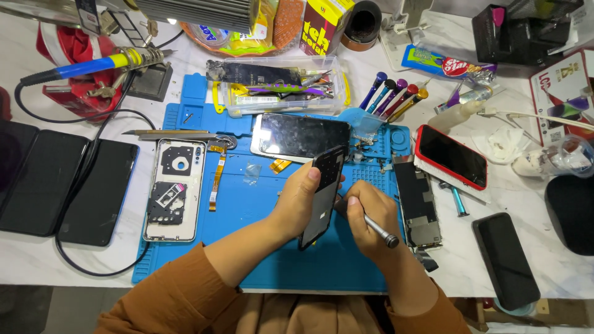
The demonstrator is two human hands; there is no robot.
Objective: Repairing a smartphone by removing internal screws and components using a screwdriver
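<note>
Over the blue mat (204, 247), a dark phone (323, 196) is held tilted on edge in the left hand (298, 199), thumb on its face. A screwdriver (371, 224) is gripped in the right hand (370, 216), tip against the phone. An opened white shell (176, 188) lies left, a red-cased phone (451, 156) right

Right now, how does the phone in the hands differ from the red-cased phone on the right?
The held phone is tilted on edge, gripped by the left hand, with the right hand working a screwdriver at it. The red-cased phone lies flat, untouched, off the blue mat. Both look dark.
</note>
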